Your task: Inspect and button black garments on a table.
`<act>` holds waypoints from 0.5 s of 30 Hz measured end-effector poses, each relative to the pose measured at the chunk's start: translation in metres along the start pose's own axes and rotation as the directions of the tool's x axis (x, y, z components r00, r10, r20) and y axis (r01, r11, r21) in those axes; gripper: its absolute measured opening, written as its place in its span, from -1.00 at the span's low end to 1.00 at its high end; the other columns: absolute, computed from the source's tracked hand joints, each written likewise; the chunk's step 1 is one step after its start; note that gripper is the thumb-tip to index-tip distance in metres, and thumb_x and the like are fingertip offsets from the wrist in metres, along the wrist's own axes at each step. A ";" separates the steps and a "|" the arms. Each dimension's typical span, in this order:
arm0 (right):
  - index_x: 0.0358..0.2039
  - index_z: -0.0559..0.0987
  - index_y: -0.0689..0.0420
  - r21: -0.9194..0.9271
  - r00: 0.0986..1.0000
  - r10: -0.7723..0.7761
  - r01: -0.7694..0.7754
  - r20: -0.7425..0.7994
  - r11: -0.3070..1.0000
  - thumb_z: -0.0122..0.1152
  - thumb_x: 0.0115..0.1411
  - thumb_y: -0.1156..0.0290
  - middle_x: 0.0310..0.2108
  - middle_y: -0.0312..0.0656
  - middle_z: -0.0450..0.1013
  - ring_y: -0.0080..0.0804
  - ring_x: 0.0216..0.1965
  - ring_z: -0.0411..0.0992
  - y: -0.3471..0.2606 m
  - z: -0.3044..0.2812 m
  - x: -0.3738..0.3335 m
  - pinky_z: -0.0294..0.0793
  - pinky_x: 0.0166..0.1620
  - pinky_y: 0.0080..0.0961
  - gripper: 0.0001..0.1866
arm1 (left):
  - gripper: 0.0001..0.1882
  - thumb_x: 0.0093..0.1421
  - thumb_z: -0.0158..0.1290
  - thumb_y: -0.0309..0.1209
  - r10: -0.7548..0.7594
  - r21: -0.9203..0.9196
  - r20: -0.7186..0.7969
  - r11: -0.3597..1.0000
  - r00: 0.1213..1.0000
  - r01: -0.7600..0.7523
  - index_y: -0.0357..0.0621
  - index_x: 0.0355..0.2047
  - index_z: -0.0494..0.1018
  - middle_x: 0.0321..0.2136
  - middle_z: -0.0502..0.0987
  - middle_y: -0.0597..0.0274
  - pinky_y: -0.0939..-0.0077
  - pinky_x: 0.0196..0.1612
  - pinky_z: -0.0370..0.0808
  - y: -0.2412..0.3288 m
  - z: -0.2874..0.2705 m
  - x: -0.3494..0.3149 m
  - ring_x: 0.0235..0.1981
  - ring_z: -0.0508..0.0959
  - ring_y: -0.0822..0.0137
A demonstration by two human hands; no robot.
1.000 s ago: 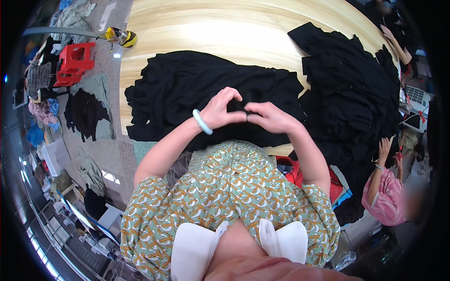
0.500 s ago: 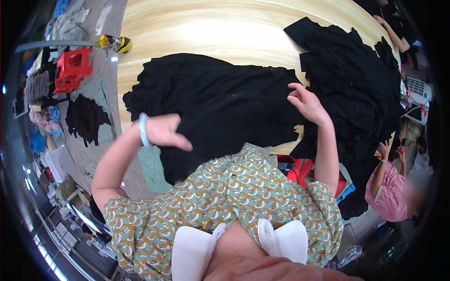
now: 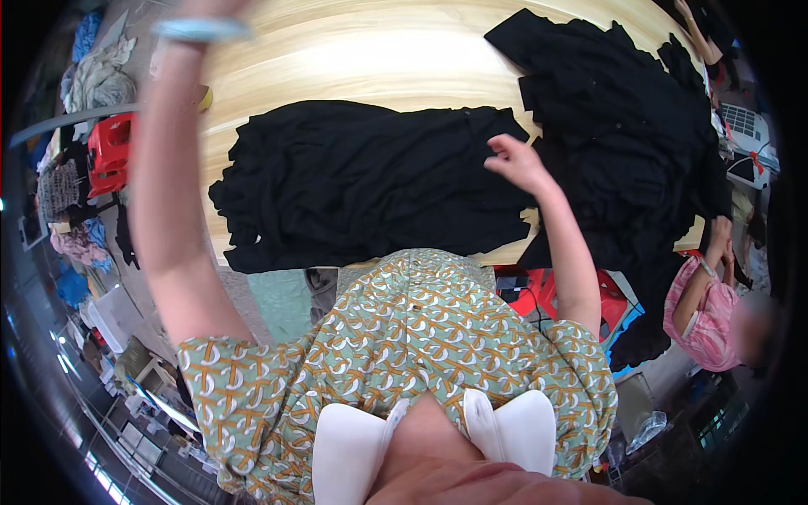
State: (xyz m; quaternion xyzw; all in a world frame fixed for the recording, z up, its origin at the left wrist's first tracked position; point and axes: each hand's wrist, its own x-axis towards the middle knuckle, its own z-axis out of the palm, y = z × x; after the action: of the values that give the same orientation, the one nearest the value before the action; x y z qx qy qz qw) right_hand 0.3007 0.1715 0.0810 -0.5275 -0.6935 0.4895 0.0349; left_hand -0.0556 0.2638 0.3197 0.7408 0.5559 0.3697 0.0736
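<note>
A stack of black fabric pieces [image 3: 370, 181] lies flat on the pale wooden table [image 3: 362, 55] in front of me, its left end notched and ragged. Just above its right end hovers my right hand [image 3: 518, 164], thumb and fingers apart with nothing between them. My left arm stretches far forward past the table's left edge. Only a smeared part of my left hand [image 3: 220, 7] shows at the top of the picture, beyond a pale blue wristband; its fingers are cut off from view. A second, larger heap of black fabric [image 3: 619, 126] spreads to the right and hangs over the near edge.
Behind my left forearm, a yellow item [image 3: 205, 98] at the table edge is mostly hidden. Red plastic stools [image 3: 109, 151] and piled cloth stand left. A person in pink [image 3: 703, 316] works at the right, and another person's arm [image 3: 700, 34] shows at the far right.
My left hand has swung from over the fabric's left part up to the far left. The near-left fabric flap that hung off the table now lies on it. My right hand shifted slightly left.
</note>
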 end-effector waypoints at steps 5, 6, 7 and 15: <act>0.11 0.11 0.09 -0.107 0.918 -0.079 0.040 -0.389 0.993 0.23 -0.07 0.24 0.07 0.08 0.08 0.03 0.09 0.09 0.019 0.053 0.019 0.16 0.08 -0.27 -0.26 | -0.30 -0.08 0.09 0.00 -0.368 0.305 0.587 0.925 0.721 0.224 -0.24 -0.04 0.26 0.03 0.15 -0.26 0.21 0.06 0.20 -0.038 0.137 -0.192 0.03 0.21 -0.13; 0.10 0.13 0.09 -0.168 0.895 -0.120 0.051 -0.430 0.985 0.19 -0.06 0.30 0.07 0.06 0.09 0.00 0.09 0.10 0.017 0.053 0.031 0.13 0.09 -0.26 -0.30 | -0.30 -0.08 0.08 0.02 -0.372 0.306 0.576 0.924 0.728 0.229 -0.22 -0.05 0.26 0.02 0.15 -0.22 0.20 0.05 0.18 -0.042 0.151 -0.222 0.06 0.18 -0.07; 0.09 0.15 0.08 -0.229 0.869 -0.164 0.060 -0.467 0.972 0.16 -0.05 0.35 0.06 0.05 0.10 -0.03 0.08 0.10 0.016 0.054 0.042 0.10 0.11 -0.24 -0.34 | -0.31 -0.09 0.09 0.02 -0.395 0.352 0.512 0.906 0.763 0.233 -0.20 -0.05 0.25 0.00 0.17 -0.16 0.19 0.04 0.17 -0.044 0.164 -0.249 0.06 0.16 -0.02; -0.08 0.39 0.07 -0.543 0.862 -0.280 0.008 -0.421 0.840 0.06 -0.06 0.42 -0.10 -0.07 0.30 -0.15 -0.02 0.22 0.023 0.061 0.076 0.15 0.02 -0.20 -0.57 | -0.67 0.01 0.04 -0.27 -0.477 0.233 0.451 0.879 0.754 0.417 -0.18 -0.25 0.36 -0.26 0.37 0.04 0.24 -0.11 0.28 -0.047 0.169 -0.283 -0.16 0.36 0.07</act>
State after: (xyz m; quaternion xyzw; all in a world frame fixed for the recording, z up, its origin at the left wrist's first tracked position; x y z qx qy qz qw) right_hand 0.2493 0.1896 -0.0025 -0.5665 -0.8076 0.1296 0.1004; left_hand -0.0164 0.0838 0.0427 0.6587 0.6996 0.1053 0.2561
